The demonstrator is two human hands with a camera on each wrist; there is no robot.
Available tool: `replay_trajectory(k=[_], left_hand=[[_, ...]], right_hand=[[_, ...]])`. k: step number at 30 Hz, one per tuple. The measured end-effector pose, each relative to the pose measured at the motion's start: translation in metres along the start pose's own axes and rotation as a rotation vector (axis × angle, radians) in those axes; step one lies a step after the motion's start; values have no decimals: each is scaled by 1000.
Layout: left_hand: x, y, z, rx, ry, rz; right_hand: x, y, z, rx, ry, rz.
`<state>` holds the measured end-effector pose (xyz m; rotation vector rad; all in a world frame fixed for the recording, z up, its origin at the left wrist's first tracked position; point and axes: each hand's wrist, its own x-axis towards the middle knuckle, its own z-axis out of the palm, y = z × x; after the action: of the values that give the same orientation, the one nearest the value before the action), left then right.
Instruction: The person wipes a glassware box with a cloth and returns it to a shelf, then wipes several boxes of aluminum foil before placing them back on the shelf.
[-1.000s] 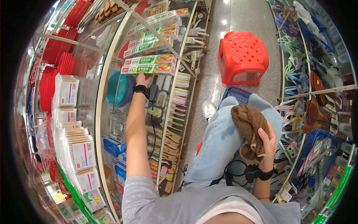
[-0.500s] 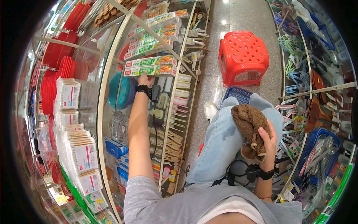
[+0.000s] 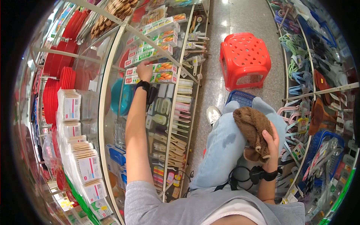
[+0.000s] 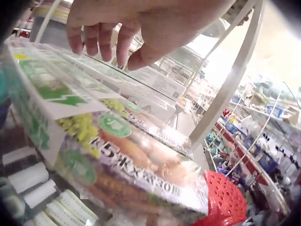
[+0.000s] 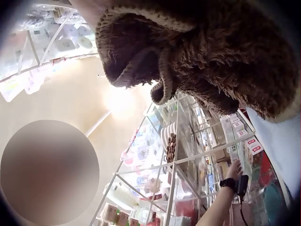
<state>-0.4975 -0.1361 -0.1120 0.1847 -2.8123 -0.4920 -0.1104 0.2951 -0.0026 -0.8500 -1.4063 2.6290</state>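
Observation:
My left hand [image 3: 144, 71] is over the front boxes of aluminium foil [image 3: 167, 77] on the glass shelf at left. In the left wrist view its fingers [image 4: 106, 42] hang loosely curled above the box tops, with nothing between fingers and thumb. The nearest foil box [image 4: 136, 155] shows green-and-white print and a food picture. More foil boxes [image 3: 153, 47] lie in a row behind. My right hand [image 3: 273, 146] grips a bunched brown cloth [image 3: 252, 125] over my lap; the cloth fills the top of the right wrist view.
A red plastic stool [image 3: 245, 56] stands in the aisle, with a blue basket [image 3: 242, 98] before my knees. Metal rails [image 3: 165, 50] cross the left shelf front. Packs of cotton swabs [image 3: 89, 167] line the far left; hangers [image 3: 296, 140] and a blue basket [image 3: 318, 144] fill the right shelves.
My left hand has left the underside of the front foil box and moved up over the box tops. The front boxes sit slightly lower in view. My right hand still holds the cloth.

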Motion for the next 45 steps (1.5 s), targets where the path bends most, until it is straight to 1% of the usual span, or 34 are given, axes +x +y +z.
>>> replay_trajectory(k=[2, 3, 6, 7, 11, 14, 18, 19, 22, 25, 28, 29, 32, 33, 36, 37, 40, 41, 44, 45], left_hand=[[16, 15, 9, 53, -114, 27], [11, 39, 0, 85, -101, 57], [20, 67, 3, 292, -155, 207], [26, 69, 5, 290, -209, 270], [43, 81, 15, 294, -301, 228], [51, 80, 16, 388, -332, 389], [44, 85, 20, 548, -181, 558], [43, 84, 21, 494, -197, 539], [46, 81, 27, 495, -219, 510], [48, 84, 19, 559, -346, 562], [44, 92, 4, 516, -241, 557], [56, 70, 13, 487, -161, 583], [54, 72, -14, 369, -226, 379], [42, 81, -32, 323, -231, 320], [26, 58, -51, 200, 43, 436], [10, 70, -70, 162, 54, 449], [-23, 74, -103, 170, 89, 434], [-32, 71, -110, 179, 52, 391], [-70, 67, -131, 173, 236, 572], [-88, 68, -137, 200, 243, 563]], right_hand=[[10, 2, -6, 61, -39, 33], [16, 5, -11, 100, -68, 56], [25, 6, -15, 229, -160, 138], [27, 6, -17, 275, -190, 167], [35, 6, -21, 304, -241, 192], [37, 6, -22, 353, -241, 193], [39, 8, -24, 378, -232, 204], [39, 8, -25, 382, -242, 205], [38, 7, -27, 378, -242, 200], [36, 5, -25, 368, -244, 191], [35, 3, -26, 395, -219, 175], [34, 5, -28, 409, -204, 174], [34, 8, -33, 474, -225, 212], [35, 11, -35, 466, -231, 201], [37, 14, -36, 456, -264, 181], [35, 12, -35, 460, -280, 183], [31, 13, -35, 485, -301, 188], [30, 15, -35, 495, -303, 190], [29, 17, -34, 470, -327, 165], [29, 19, -35, 465, -326, 154]])
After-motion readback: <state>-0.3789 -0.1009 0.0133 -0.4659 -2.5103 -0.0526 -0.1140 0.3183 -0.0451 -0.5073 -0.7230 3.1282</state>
